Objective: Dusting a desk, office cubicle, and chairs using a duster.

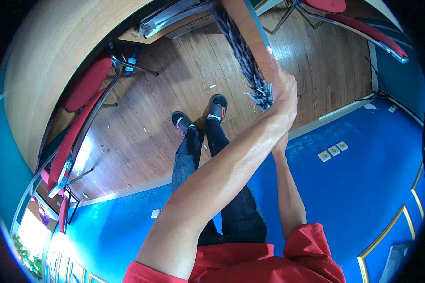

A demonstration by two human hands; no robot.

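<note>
My left hand (284, 86) reaches across my body to the near end of a long brown board (249, 35) with a blue edge, its fingers along that edge. Beside the board's other long side runs a shaggy dark grey-blue fringe (239, 47), ending in paler strands near my left wrist. Whether the fringe is fixed to the board is unclear. My right hand (280, 143) is just below, mostly hidden behind my left forearm; what its fingers hold cannot be seen.
Red chairs (88, 85) with metal frames stand by a curved wooden tabletop (74, 35) at left; others are at upper right. A bottle (130, 65) and small scraps lie on the wooden floor (156, 141). The blue wall (326, 191) has sockets (334, 151).
</note>
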